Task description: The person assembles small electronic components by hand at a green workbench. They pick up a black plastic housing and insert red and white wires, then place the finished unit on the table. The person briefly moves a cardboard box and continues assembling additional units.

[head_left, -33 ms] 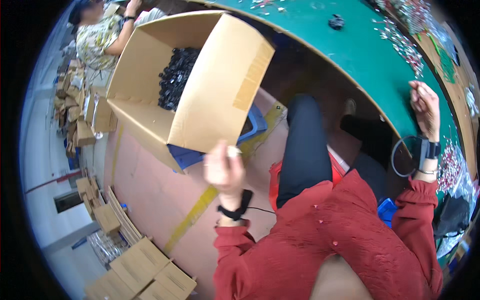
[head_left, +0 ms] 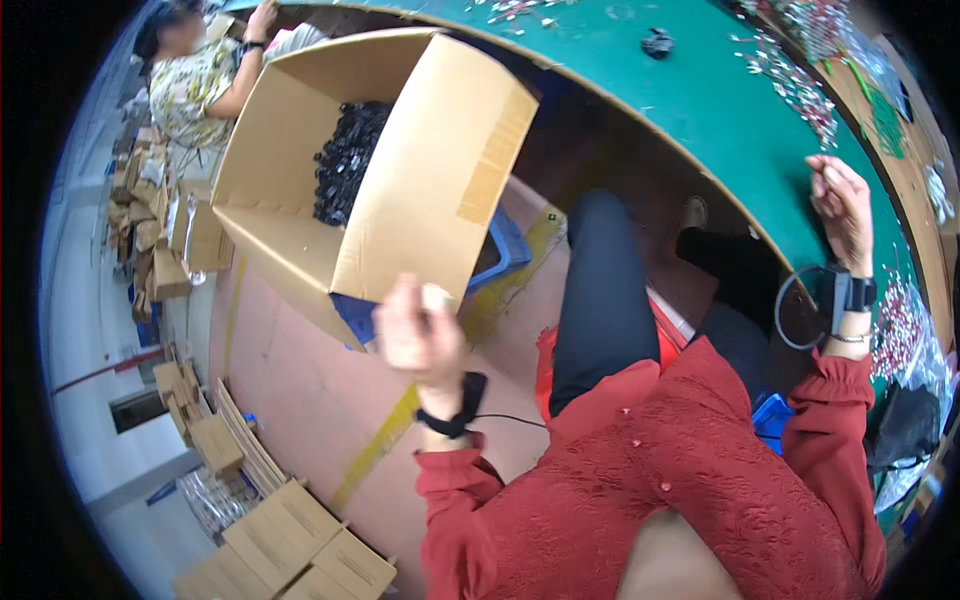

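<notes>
Fingers of the left hand [head_left: 415,340]: one set, blurred, partly curled, beside the flap [head_left: 440,150] of the carton [head_left: 290,115]; cannot tell whether they hold anything.
Fingers of the right hand [head_left: 848,215]: one set, bent, tips close together, well right of the carton, at the green surface [head_left: 715,130]; any hold cannot be told.
Carton: one, open.
Black pieces [head_left: 348,160]: one heap inside the carton, too many to count.
Dark clump [head_left: 657,43]: one, on the surface, right of the carton.
Red-and-white pieces [head_left: 795,90]: at least three clusters, right of the carton.
Co-worker [head_left: 188,95]: one, left of the carton.
</notes>
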`<state>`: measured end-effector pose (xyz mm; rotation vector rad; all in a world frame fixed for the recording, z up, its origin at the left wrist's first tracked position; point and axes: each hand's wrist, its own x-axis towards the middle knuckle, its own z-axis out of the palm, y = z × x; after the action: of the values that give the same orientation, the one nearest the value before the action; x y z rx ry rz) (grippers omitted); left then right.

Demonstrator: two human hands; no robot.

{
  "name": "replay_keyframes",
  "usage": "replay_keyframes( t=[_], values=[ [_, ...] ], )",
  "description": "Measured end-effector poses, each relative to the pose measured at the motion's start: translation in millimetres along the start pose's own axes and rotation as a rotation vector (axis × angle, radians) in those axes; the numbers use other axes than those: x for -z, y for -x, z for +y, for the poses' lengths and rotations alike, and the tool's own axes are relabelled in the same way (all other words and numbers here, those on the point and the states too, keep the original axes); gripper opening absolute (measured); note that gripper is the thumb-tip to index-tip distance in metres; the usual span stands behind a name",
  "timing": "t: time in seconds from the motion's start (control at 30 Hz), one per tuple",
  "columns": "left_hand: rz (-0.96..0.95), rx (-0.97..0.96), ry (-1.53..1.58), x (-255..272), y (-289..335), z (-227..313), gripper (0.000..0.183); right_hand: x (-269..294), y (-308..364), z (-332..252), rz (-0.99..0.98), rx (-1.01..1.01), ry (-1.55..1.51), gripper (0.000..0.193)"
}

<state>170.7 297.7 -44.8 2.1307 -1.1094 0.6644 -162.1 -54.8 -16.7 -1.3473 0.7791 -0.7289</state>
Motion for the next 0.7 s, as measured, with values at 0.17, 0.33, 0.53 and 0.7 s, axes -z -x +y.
replay_keyframes(
  t=[0.17,0.33,0.53,0.7],
  values=[
    [0.027,-0.043,-0.153,16,-91,4,0.039,-13,-1,-3,-0.028,0.086,-0.039,0.028],
    [-0.217,0.047,0.075,17,-94,30,0.042,-21,2,-6,0.014,0.150,-0.033,0.026],
    [-0.255,-0.035,-0.362,-12,-100,0,0.079,-28,2,-9,0.023,0.125,0.020,0.024],
    [-0.369,-0.055,-0.675,-34,-102,-35,0.052,-28,6,-6,-0.025,0.062,0.135,0.020]
  ],
)
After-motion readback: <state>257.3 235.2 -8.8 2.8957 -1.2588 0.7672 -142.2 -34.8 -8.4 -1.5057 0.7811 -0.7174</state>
